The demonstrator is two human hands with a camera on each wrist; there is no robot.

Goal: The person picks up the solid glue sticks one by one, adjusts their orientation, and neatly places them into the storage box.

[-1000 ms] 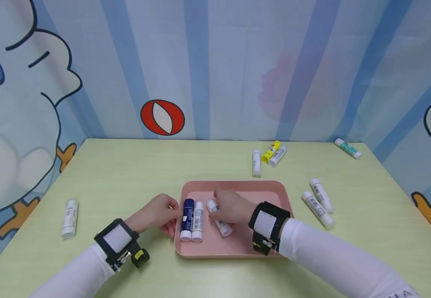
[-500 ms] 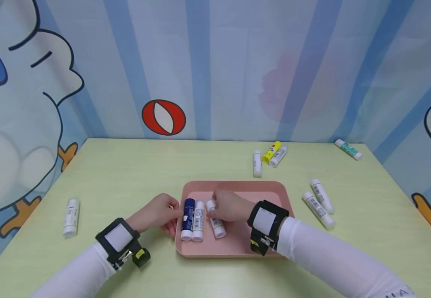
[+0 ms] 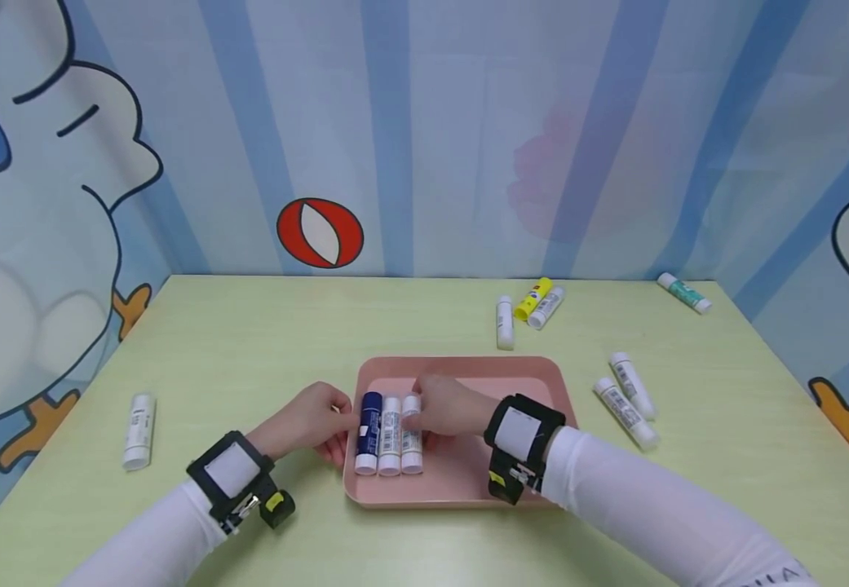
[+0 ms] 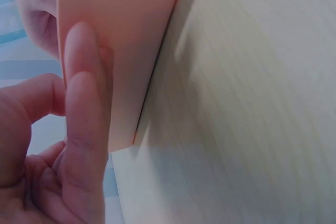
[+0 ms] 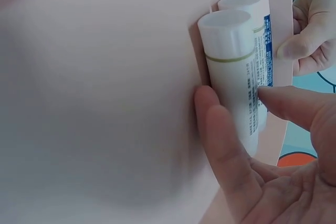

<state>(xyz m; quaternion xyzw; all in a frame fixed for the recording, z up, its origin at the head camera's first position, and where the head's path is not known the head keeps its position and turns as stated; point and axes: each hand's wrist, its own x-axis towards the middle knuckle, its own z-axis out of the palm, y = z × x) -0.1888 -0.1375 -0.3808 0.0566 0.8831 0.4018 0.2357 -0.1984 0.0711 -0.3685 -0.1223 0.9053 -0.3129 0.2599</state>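
Observation:
A pink tray (image 3: 461, 485) lies on the table, and my left hand (image 3: 312, 420) pinches its left side, thumb at the rim and fingers (image 4: 84, 114) along the outer wall. Inside the tray's left end, a dark blue glue stick (image 3: 369, 436) and a white glue stick (image 3: 391, 440) lie side by side. My right hand (image 3: 453, 405) pinches another white glue stick (image 5: 231, 77) between thumb and fingers, right beside that pair and parallel to it. The hand covers part of this stick's upper end in the head view.
Beyond the tray lie a white glue stick (image 3: 505, 322), a yellow one (image 3: 532, 298) and another white one (image 3: 546, 307). Two white sticks (image 3: 625, 413) lie to the right, a green-labelled one (image 3: 684, 293) at the back right, and a white one (image 3: 139, 431) far left.
My right hand has shifted the white glue stick left and straightened it from a slant, bringing it alongside the other two. The left hand stays at the tray's edge.

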